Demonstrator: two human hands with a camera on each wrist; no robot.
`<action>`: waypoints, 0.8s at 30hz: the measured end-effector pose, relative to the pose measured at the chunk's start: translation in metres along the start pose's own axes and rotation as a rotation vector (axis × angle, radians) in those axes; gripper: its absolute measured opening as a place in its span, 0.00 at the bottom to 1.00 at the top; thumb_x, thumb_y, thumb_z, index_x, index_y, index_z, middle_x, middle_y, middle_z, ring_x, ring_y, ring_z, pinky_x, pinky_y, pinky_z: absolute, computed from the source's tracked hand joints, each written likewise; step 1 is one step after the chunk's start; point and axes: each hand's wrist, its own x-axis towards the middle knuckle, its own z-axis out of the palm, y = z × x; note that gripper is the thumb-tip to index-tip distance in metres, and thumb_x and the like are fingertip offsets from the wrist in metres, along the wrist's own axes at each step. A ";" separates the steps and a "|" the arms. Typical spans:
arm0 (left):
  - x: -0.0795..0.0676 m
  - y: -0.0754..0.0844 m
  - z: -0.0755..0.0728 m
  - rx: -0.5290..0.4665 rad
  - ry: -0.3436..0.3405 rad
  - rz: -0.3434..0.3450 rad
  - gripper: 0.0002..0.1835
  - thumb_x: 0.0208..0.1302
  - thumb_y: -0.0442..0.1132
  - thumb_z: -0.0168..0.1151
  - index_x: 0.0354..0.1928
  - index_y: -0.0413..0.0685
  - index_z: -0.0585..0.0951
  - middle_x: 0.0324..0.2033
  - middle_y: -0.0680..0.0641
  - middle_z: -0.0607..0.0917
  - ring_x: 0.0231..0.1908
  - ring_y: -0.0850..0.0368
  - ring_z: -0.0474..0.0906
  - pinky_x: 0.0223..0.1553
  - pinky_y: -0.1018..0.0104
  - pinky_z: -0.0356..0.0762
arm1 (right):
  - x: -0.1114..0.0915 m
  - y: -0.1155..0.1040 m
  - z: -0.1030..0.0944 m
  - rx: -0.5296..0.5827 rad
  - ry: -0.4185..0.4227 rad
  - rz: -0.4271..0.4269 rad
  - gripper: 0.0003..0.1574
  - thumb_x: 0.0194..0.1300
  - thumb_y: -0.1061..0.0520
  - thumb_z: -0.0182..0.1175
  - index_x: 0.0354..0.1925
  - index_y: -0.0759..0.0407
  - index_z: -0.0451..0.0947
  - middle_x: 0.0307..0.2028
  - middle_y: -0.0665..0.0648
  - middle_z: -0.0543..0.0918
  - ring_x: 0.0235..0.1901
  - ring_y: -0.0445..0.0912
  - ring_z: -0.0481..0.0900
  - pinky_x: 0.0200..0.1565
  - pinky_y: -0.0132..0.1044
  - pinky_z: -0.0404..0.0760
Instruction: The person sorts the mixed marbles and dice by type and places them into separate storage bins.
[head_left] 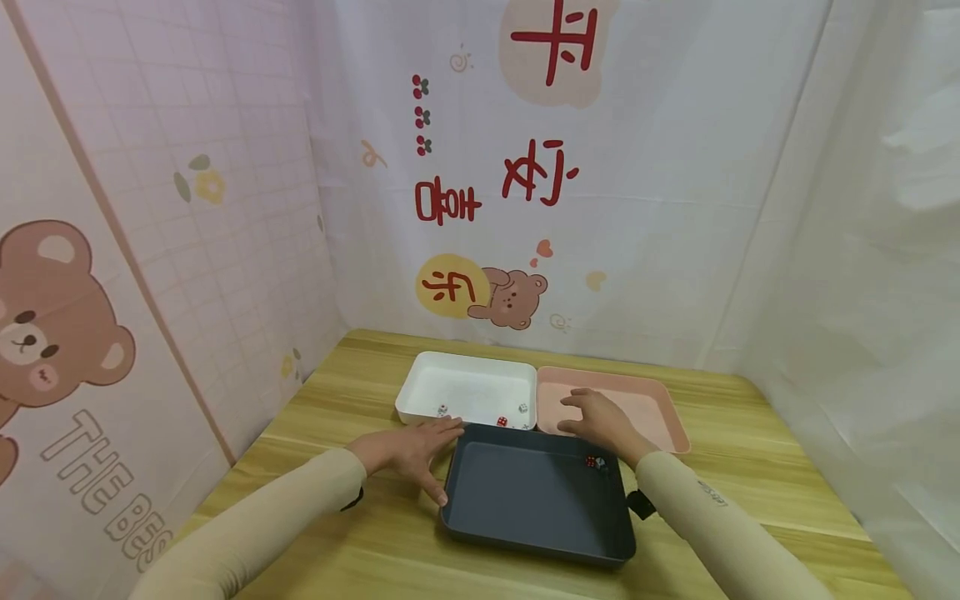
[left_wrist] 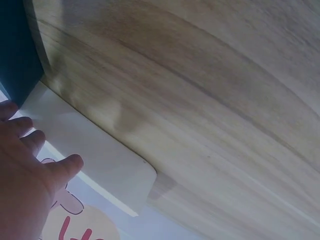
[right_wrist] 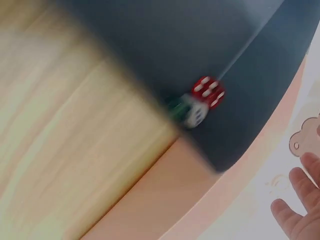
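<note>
A dark grey tray (head_left: 536,500) lies in front of me on the table. In its far right corner sit a red die (right_wrist: 208,93), a white die (right_wrist: 197,115) and a green die (right_wrist: 177,107), close together. My left hand (head_left: 414,454) is at the tray's left side, fingers spread, holding nothing. Over the near part of the pink tray (head_left: 622,383), just beyond the dice, hovers my right hand (head_left: 606,423); its fingers are loosely bent with nothing between them. The white tray (head_left: 465,367), behind the dark one, holds a red die (head_left: 502,422) and several whitish dice (head_left: 522,408).
The three trays stand close together on a wood-grain table (head_left: 330,533). A white printed curtain (head_left: 660,233) hangs behind the table and along both sides. A dark strap (head_left: 641,504) shows under the right sleeve.
</note>
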 end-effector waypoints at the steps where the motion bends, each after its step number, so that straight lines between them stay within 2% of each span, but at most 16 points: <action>1: 0.000 0.001 -0.001 0.002 -0.002 -0.001 0.64 0.46 0.72 0.71 0.78 0.48 0.52 0.78 0.46 0.48 0.77 0.51 0.41 0.72 0.49 0.48 | -0.004 0.003 -0.001 -0.001 -0.006 -0.007 0.30 0.64 0.49 0.67 0.58 0.66 0.79 0.62 0.70 0.74 0.61 0.65 0.72 0.60 0.60 0.70; 9: -0.001 0.008 -0.005 0.009 -0.011 -0.025 0.63 0.46 0.71 0.72 0.78 0.48 0.55 0.77 0.47 0.50 0.76 0.50 0.44 0.71 0.48 0.52 | -0.032 0.028 -0.007 0.012 -0.012 -0.088 0.36 0.66 0.44 0.66 0.60 0.69 0.77 0.62 0.72 0.73 0.61 0.67 0.71 0.59 0.62 0.70; 17: -0.002 0.011 -0.009 0.027 -0.025 -0.031 0.62 0.46 0.70 0.73 0.77 0.47 0.57 0.77 0.46 0.52 0.75 0.47 0.47 0.71 0.43 0.49 | -0.053 0.033 -0.006 0.043 -0.074 -0.088 0.42 0.63 0.41 0.67 0.63 0.68 0.74 0.65 0.71 0.70 0.63 0.67 0.69 0.59 0.62 0.70; 24: -0.002 0.010 -0.011 0.056 -0.009 -0.017 0.60 0.47 0.70 0.72 0.77 0.48 0.59 0.77 0.46 0.53 0.76 0.49 0.47 0.71 0.40 0.48 | -0.070 0.038 -0.006 0.057 -0.029 -0.127 0.42 0.61 0.43 0.70 0.62 0.69 0.74 0.65 0.71 0.70 0.63 0.67 0.68 0.59 0.62 0.69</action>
